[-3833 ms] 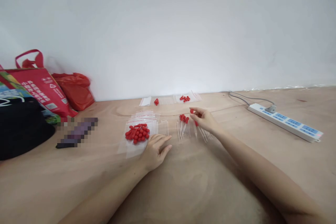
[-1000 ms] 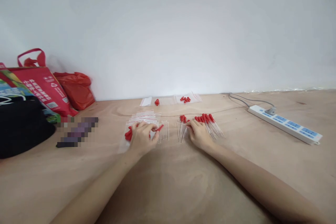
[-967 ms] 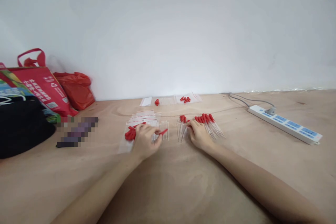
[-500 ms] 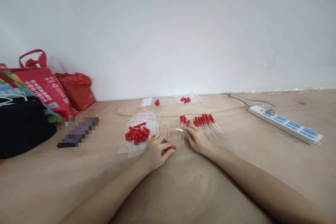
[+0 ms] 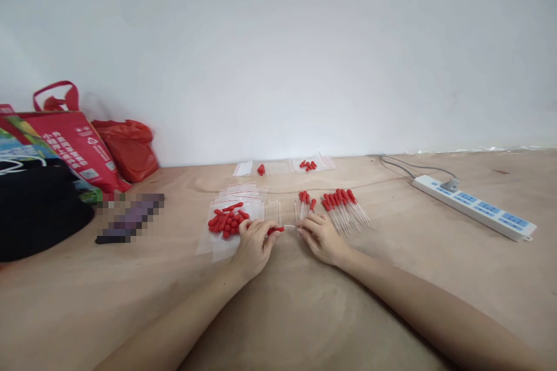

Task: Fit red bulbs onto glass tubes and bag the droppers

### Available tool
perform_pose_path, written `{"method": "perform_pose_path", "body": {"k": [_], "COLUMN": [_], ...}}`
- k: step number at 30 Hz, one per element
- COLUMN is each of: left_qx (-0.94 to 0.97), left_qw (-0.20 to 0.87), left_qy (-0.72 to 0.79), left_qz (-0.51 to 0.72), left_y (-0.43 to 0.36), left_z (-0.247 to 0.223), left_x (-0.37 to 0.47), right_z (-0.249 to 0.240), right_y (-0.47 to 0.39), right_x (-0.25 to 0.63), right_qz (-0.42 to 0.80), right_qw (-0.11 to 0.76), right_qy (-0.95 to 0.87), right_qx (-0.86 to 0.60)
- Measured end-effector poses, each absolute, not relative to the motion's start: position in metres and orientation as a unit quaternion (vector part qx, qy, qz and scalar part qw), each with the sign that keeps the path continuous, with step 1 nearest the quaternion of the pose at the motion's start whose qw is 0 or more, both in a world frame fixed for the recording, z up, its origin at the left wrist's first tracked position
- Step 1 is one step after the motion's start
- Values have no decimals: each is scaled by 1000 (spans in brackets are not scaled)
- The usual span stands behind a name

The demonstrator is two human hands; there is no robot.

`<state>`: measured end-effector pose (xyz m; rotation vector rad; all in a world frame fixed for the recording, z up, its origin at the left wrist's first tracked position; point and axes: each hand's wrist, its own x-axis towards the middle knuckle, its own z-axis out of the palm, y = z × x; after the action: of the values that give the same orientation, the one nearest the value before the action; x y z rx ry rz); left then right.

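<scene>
L hand is clamping red rubber bulb, w/ bulb lying between its fingertips nr pile of red bulbs. R hand is pinching clear pipette tube, its end meeting bulb mouth; capped pipettes are lying just beyond R hand.

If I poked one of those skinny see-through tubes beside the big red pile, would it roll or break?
One of the bare tubes would probably roll sideways, since it looks thin and round on the flat table. It's likely stiff, as it looks so straight. Being so slim, it might snap if pressed hard.
</scene>
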<state>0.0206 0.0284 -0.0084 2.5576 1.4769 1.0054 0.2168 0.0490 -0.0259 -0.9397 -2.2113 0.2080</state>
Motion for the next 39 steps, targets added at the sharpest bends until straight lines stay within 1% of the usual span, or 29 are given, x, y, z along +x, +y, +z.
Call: {"method": "perform_pose_path", "body": {"k": [7,12,20,25,30,39], "left_qx": [819,824,853,870,884,888], "left_qw": [35,33,5,-14,-18,-2], "left_qy": [462,442,404,386,366,347], "left_qz": [340,354,331,306,290,304], "left_y": [27,27,25,23,22,23], "left_z": [-9,-11,-14,-12,-12,-14], "left_x": [22,21,20,22,22,20], "right_z": [-26,-25,-13,-13,-14,-14], "right_y": [45,47,48,43,41,39], "right_x": [215,217,223,220,216,210], "right_qz": [70,45,-40,-64,-32,106], "right_qw": [345,349,264,273,271,236], "right_qy": [-870,-880,-918,-918,-918,-912], "right_qx": [-346,-317,-293,-281,-287,-319]}}
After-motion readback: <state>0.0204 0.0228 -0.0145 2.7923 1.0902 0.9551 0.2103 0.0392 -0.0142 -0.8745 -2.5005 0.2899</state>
